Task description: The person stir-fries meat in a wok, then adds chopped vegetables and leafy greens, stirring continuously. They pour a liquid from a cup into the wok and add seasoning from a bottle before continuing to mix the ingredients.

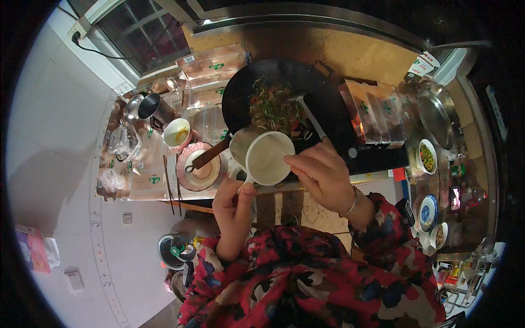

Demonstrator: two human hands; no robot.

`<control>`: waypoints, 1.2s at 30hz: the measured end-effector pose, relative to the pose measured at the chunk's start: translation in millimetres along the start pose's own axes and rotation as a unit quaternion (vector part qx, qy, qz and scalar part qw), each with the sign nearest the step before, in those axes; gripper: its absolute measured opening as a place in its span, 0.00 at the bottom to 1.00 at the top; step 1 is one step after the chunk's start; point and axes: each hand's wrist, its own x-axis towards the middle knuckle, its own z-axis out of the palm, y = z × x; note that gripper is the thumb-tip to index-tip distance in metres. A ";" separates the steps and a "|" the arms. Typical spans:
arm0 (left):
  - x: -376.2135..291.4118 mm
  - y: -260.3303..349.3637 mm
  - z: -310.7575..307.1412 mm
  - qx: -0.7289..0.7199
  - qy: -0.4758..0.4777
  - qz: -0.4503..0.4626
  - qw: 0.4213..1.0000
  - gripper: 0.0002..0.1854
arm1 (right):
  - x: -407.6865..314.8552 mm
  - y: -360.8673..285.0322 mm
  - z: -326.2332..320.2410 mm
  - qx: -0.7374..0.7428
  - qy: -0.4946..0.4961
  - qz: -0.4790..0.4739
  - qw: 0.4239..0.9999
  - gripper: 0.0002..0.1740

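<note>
My left hand (236, 205) grips the handle of a white cup (270, 158), tilted so that its pale inside shows. My right hand (320, 174) is at the cup's right side, its thumb and fingertips at the rim. Behind the cup sits a round metal pan or ladle (239, 145) with a wooden handle (211, 153). Beyond it, a large black wok (238, 90) holds chopped vegetables (272, 106), and a metal spatula (312, 117) rests in the wok, its handle end near my right hand.
To the left are a pink-rimmed plate (183, 174), chopsticks (168, 184), a bowl with yellow residue (177, 133) and a metal mug (156, 107). At right stand a dish of chopped green vegetables (427, 156), a blue-and-white plate (428, 213) and a large metal lid or tray (434, 119).
</note>
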 end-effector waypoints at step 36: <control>-26.9 -34.4 -31.9 -0.064 -0.049 -0.252 0.964 0.13 | 89.3 156.7 47.6 0.265 0.192 0.269 0.906 0.11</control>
